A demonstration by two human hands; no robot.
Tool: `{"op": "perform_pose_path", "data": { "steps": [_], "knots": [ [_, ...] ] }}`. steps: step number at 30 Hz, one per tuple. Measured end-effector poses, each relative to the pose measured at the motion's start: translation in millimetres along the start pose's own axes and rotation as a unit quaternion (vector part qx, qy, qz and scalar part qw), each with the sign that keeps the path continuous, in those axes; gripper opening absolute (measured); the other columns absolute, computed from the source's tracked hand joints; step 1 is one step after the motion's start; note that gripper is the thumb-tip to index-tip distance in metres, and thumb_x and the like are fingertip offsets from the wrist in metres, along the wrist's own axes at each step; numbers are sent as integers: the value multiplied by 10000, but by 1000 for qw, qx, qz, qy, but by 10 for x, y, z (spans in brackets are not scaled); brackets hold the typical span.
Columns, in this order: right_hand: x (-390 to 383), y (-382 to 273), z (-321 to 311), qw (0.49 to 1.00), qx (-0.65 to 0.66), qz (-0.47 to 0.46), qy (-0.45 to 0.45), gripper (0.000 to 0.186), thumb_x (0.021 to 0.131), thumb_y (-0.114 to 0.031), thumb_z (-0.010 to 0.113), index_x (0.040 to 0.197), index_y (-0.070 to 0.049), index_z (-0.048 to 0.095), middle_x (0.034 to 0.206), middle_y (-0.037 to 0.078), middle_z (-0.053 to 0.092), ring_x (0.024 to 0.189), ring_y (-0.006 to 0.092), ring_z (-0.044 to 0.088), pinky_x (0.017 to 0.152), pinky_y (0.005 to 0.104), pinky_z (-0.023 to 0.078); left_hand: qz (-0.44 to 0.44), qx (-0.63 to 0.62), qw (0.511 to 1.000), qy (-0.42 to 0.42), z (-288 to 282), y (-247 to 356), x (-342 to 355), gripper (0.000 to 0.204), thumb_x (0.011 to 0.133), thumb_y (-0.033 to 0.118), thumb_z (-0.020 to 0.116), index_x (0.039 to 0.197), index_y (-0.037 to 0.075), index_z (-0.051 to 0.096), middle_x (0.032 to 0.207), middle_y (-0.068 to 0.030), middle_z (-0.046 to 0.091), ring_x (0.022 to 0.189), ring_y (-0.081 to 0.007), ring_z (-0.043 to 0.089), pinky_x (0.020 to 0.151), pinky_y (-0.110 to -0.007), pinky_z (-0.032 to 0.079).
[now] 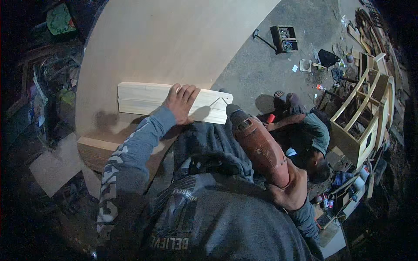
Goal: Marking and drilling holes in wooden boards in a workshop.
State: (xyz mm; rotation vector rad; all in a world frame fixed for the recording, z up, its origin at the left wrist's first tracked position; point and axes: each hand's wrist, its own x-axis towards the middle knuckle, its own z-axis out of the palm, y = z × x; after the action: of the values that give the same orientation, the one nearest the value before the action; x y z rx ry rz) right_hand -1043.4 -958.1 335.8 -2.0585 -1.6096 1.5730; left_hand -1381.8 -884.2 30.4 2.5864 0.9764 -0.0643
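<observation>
Near the edge of a large tan plywood sheet lies a pale wooden piece with a lengthwise seam. My left hand grips it around the middle, fingers over the far edge and thumb below. My right hand, at lower right, is wrapped round the handle of a red power drill. Its thin bit points at the right end of the piece, where it appears to touch; the exact tip contact is hard to tell. Another wooden plank sits at the sheet's lower left.
A co-worker crouches at right, a red object in hand, beside a wooden frame. On the concrete floor are a toolbox, a hammer, a black bag and scraps. Cluttered materials line the left.
</observation>
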Motion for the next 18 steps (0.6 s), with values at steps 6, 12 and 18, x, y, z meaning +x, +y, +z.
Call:
{"op": "perform_pose_path", "data": {
  "steps": [6,12,18],
  "knots": [
    [14,-12,41,999,10,49,3,638,683,-110,701,1291,55,599,1021,245,718,949,310,747,869,357,546,-6,55,998,-6,-22,17,-12,1284,575,706,803,1508,-33,320,1415,-142,418,1342,-287,384,1142,-522,221],
    [12,66,128,998,-62,14,28,695,691,-106,782,1344,-17,557,1006,248,710,921,450,695,781,453,574,1,71,997,-39,-51,6,-1,1238,609,674,790,1506,-43,326,1412,-155,420,1329,-292,393,1139,-521,213],
    [-9,272,180,999,-17,43,22,693,683,-121,807,1321,-19,556,1007,246,706,894,465,684,755,473,564,4,-1,1000,1,-47,-11,-13,1113,636,549,767,1481,-58,372,1390,-164,438,1312,-308,415,1130,-541,232]
  ]
}}
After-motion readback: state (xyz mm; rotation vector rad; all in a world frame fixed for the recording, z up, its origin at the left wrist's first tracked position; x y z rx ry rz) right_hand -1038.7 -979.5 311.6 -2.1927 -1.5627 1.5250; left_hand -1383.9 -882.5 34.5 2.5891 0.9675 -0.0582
